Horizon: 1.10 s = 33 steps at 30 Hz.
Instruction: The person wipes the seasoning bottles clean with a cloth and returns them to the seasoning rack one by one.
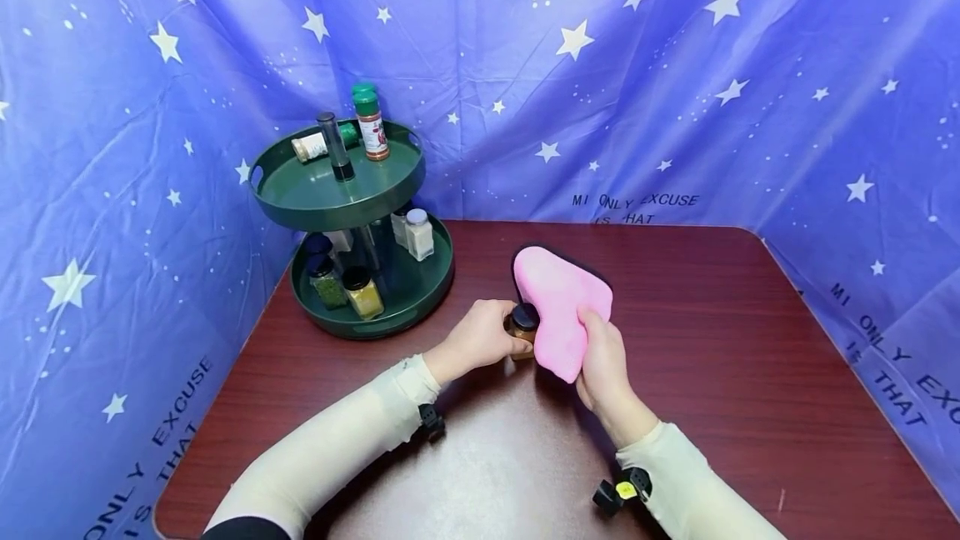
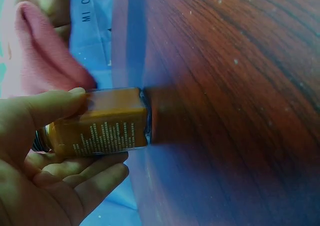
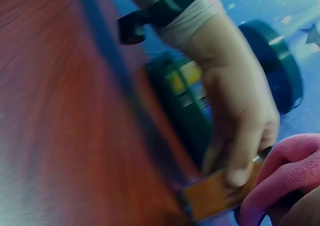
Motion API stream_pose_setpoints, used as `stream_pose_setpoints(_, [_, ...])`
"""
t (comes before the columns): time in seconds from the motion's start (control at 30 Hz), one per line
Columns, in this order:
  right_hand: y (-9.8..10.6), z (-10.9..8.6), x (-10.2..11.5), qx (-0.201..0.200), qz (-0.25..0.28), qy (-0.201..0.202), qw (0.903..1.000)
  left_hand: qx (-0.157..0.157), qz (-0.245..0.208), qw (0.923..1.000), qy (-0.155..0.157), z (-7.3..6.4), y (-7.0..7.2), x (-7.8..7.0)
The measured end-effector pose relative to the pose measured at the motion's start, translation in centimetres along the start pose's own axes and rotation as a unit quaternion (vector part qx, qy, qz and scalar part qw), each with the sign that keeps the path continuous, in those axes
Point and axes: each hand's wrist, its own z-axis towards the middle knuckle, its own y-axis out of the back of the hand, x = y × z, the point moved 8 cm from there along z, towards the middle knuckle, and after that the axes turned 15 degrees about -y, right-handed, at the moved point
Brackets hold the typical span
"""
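My left hand grips a small spice jar with a black lid and orange-brown contents, thumb on one side and fingers on the other. The jar stands upright, its base at the tabletop; whether it touches is hard to tell. In my right hand is a pink fleecy cloth with a dark edge, held by the thumb in front and fingers hidden behind. The cloth hangs right beside the jar's lid in the head view. In the right wrist view, the folded pink cloth partly covers the jar's lid end.
A green two-tier turntable rack stands at the table's back left. Its upper tray holds green-capped shakers, one lying down; several spice jars stand on the lower one. Starry blue curtains surround the dark red table.
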Motion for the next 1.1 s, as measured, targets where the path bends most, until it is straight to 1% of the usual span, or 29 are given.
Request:
stream_pose_setpoints(0.1, [0.6, 1.0, -1.7, -0.027, -0.027, -0.017, 0.9991, -0.01, 0.003, 0.9999, -0.008, 0.1, 0.3, -0.1])
stream_pose_setpoints(0.17, [0.8, 1.4, -2.5, -0.032, -0.043, -0.036, 0.9979, -0.014, 0.004, 0.9998, -0.011, 0.1, 0.4, 0.0])
stream_pose_setpoints(0.23, [0.7, 1.4, -2.8, -0.03, -0.045, -0.051, 0.9972, -0.016, 0.003, 0.9998, -0.008, 0.1, 0.3, 0.1])
stream_pose_setpoints(0.3, [0.6, 1.0, -2.2, -0.026, -0.032, -0.052, 0.9978, -0.014, 0.003, 0.9999, -0.005, 0.0, 0.1, 0.1])
stream_pose_setpoints(0.4, [0.4, 0.2, -0.5, -0.012, 0.012, -0.049, 0.9987, -0.01, 0.005, 0.9999, 0.002, 0.0, -0.2, 0.1])
stream_pose_setpoints(0.47, [0.4, -0.4, 0.5, 0.005, 0.041, -0.05, 0.9979, -0.006, 0.004, 1.0, 0.005, 0.0, -0.2, 0.0])
stream_pose_setpoints(0.53, [0.3, -0.7, 1.4, 0.026, 0.056, -0.052, 0.9967, -0.004, 0.002, 1.0, 0.007, 0.0, -0.2, -0.1])
stream_pose_setpoints(0.63, [0.6, -0.7, 2.1, 0.041, 0.057, -0.055, 0.996, -0.001, 0.004, 1.0, 0.008, 0.0, -0.1, -0.1])
stream_pose_setpoints(0.73, [1.3, -0.4, 2.5, 0.039, 0.056, -0.055, 0.9961, 0.005, 0.004, 0.9999, 0.008, 0.0, -0.1, -0.2])
stream_pose_setpoints(0.83, [2.1, -0.1, 2.7, 0.029, 0.066, -0.049, 0.9962, 0.012, -0.012, 0.9998, 0.003, -0.1, -0.2, -0.1])
stream_pose_setpoints(0.93, [2.6, 0.0, 3.1, 0.024, 0.068, -0.031, 0.9969, 0.015, -0.031, 0.9994, -0.005, 0.1, -0.3, 0.1])
stream_pose_setpoints(1.03, [2.6, 0.1, 3.5, 0.033, 0.07, -0.021, 0.9968, 0.017, -0.047, 0.9987, -0.007, 0.2, -0.4, 0.3])
stream_pose_setpoints(1.1, [2.6, 0.0, 3.6, 0.037, 0.07, -0.02, 0.9966, 0.017, -0.058, 0.9982, -0.003, 0.1, -0.5, 0.5])
